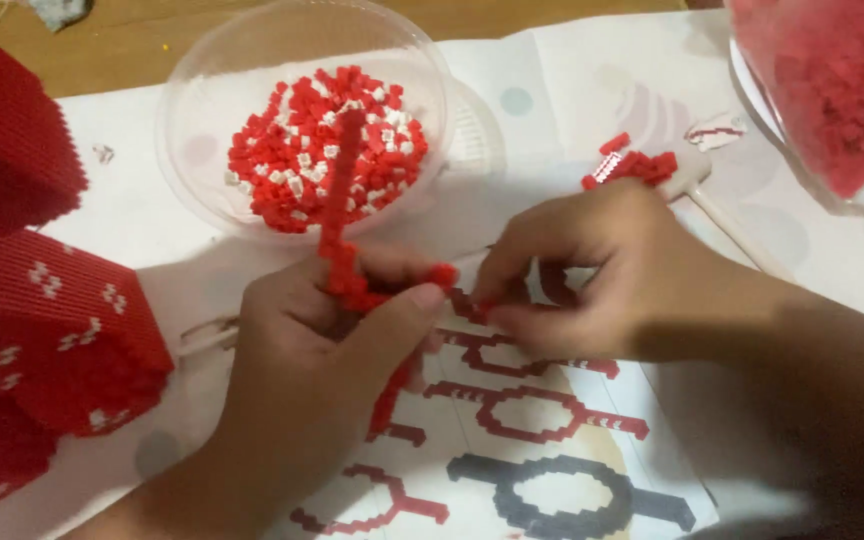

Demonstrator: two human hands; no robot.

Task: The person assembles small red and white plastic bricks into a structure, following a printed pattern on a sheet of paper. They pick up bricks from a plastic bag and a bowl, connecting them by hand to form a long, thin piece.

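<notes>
Holding a thin strip of red building bricks [344,215] upright, left hand [317,385] clenched around its lower part, thumb pressed against the strip's side. Right hand [597,275] meeting it from the right, fingertips pinched on a small red brick [479,310] just beside the strip's bent foot. Judged as the joining step: one brick being added to the strip. Next move likely calling for exact lining-up of studs, then a firm squeeze while steadying the strip. Behind, a clear plastic bowl [192,120] of loose red and white bricks. Beneath the hands, a printed pattern sheet [542,450] with red and dark outlines. At left, a large red built block with white flecks [47,330]. At upper right, a clear bag of red bricks [832,80] and a small loose pile [637,165].
</notes>
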